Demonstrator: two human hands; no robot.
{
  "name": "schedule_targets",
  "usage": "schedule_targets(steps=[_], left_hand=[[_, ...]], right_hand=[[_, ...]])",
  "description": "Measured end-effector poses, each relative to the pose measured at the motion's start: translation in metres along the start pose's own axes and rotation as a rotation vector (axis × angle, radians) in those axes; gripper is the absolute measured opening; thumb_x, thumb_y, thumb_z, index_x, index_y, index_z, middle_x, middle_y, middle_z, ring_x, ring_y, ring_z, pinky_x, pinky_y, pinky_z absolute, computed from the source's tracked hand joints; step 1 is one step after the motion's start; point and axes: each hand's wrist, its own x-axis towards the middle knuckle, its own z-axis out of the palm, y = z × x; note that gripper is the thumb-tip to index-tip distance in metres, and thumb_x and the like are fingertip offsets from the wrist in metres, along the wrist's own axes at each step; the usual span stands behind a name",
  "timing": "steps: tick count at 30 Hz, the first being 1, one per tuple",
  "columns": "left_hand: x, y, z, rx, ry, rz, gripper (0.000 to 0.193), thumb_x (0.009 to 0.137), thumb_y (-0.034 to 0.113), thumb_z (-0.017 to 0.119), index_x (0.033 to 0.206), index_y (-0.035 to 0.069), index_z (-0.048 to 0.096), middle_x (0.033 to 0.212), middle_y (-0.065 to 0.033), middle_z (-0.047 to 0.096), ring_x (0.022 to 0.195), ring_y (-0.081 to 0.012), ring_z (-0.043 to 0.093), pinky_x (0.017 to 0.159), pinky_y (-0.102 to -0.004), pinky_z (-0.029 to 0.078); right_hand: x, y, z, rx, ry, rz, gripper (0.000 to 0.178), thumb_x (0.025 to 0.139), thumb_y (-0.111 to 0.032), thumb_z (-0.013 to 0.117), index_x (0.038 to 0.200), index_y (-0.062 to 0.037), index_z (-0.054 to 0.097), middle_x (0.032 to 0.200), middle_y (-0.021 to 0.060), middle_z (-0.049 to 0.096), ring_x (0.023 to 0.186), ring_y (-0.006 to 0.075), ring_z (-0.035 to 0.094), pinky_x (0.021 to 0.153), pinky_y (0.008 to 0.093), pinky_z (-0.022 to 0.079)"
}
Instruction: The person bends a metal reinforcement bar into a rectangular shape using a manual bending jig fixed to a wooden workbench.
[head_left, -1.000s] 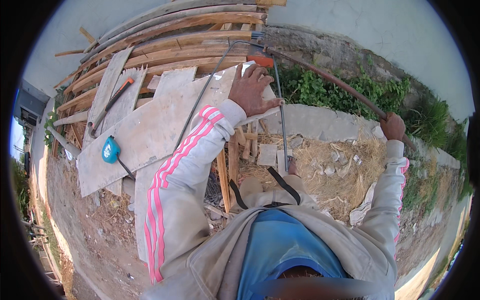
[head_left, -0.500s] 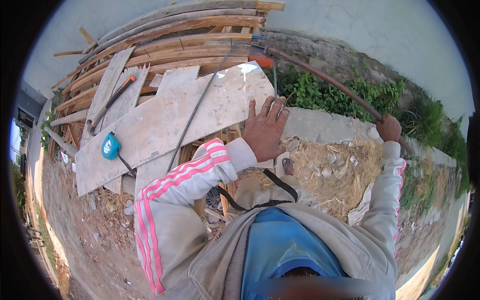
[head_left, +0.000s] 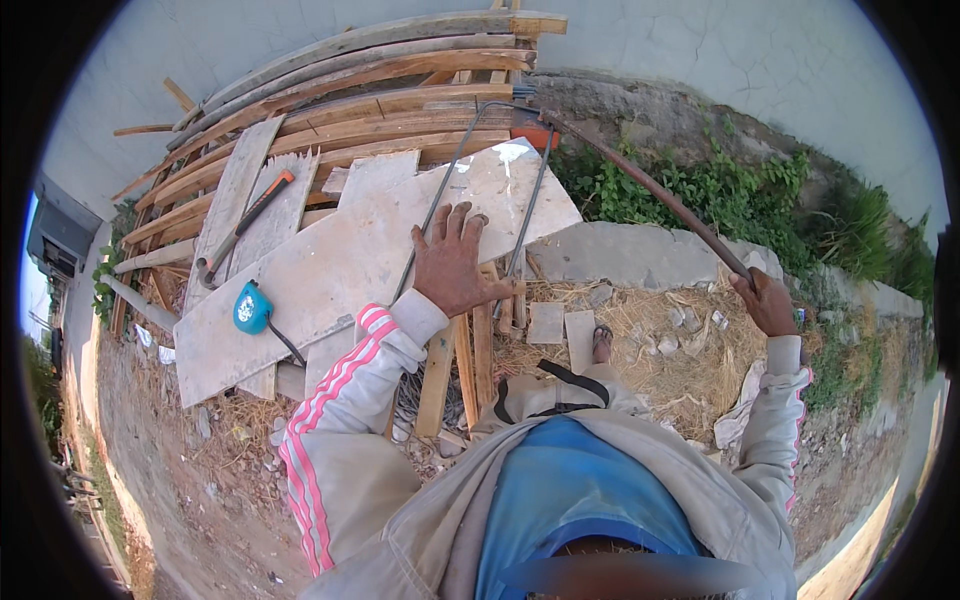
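Observation:
My right hand point(head_left: 765, 303) is closed round the near end of a long rusty metal bar point(head_left: 650, 185), out to the right. The bar's far end meets a dark thin metal rod point(head_left: 532, 200), bent into a narrow U, beside an orange block point(head_left: 528, 127). My left hand point(head_left: 455, 260) has its fingers spread, palm down, over the rod's left leg and a pale wide board point(head_left: 330, 270). Whether it presses on them I cannot tell. To its left, a teal tape measure point(head_left: 252, 307) and a hammer with an orange-and-black handle point(head_left: 250, 215) lie on boards.
Stacked timber point(head_left: 400, 110) lies along the pale wall point(head_left: 660, 40). Green plants point(head_left: 690, 190) and a concrete ledge point(head_left: 620, 255) are beyond the dry straw point(head_left: 660, 370). My sandalled foot point(head_left: 602, 343) shows near small wooden pieces point(head_left: 546, 322).
My left hand has moved left from the rod's right leg. My right hand has drawn the bar nearer to me, and that leg now slants toward the left one. The view has shifted slightly.

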Motion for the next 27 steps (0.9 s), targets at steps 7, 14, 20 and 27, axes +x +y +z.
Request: schedule_targets(steps=[7, 14, 20, 27], left_hand=[[0.005, 0.004, 0.01, -0.037, 0.036, 0.03, 0.106, 0.056, 0.068, 0.084, 0.136, 0.006, 0.052, 0.155, -0.0173, 0.036, 0.148, -0.0422, 0.025, 0.105, -0.0802, 0.023], [0.006, 0.006, 0.007, -0.062, 0.044, 0.058, 0.099, 0.056, 0.061, 0.085, 0.133, 0.006, 0.053, 0.154, -0.0153, 0.038, 0.147, -0.039, 0.028, 0.104, -0.0775, 0.027], [0.006, -0.009, 0.008, -0.106, 0.067, 0.123, 0.087, 0.058, 0.051, 0.085, 0.127, 0.008, 0.056, 0.152, -0.0151, 0.04, 0.147, -0.0378, 0.029, 0.102, -0.0739, 0.032], [0.004, -0.035, 0.017, -0.24, 0.138, 0.199, 0.064, 0.063, 0.044, 0.084, 0.115, 0.013, 0.063, 0.152, -0.0137, 0.043, 0.147, -0.0376, 0.03, 0.106, -0.0678, 0.033]], right_hand=[[0.013, 0.018, 0.004, 0.064, -0.085, 0.047, 0.06, 0.095, -0.061, 0.058, 0.088, -0.002, 0.064, 0.066, 0.0209, 0.06, 0.067, 0.0419, 0.062, 0.061, 0.0515, 0.044], [0.004, 0.007, -0.004, -0.021, 0.044, 0.032, 0.063, 0.095, -0.065, 0.054, 0.085, -0.0039, 0.065, 0.065, 0.0209, 0.061, 0.066, 0.0434, 0.064, 0.059, 0.0533, 0.046], [-0.011, -0.016, 0.001, -0.072, 0.086, 0.13, 0.07, 0.097, -0.07, 0.044, 0.084, -0.0049, 0.067, 0.065, 0.0206, 0.062, 0.067, 0.0426, 0.065, 0.059, 0.0532, 0.048], [-0.033, -0.042, 0.004, -0.093, 0.105, 0.174, 0.078, 0.095, -0.076, 0.039, 0.083, -0.0044, 0.068, 0.069, 0.0229, 0.065, 0.071, 0.0443, 0.066, 0.064, 0.0553, 0.049]])
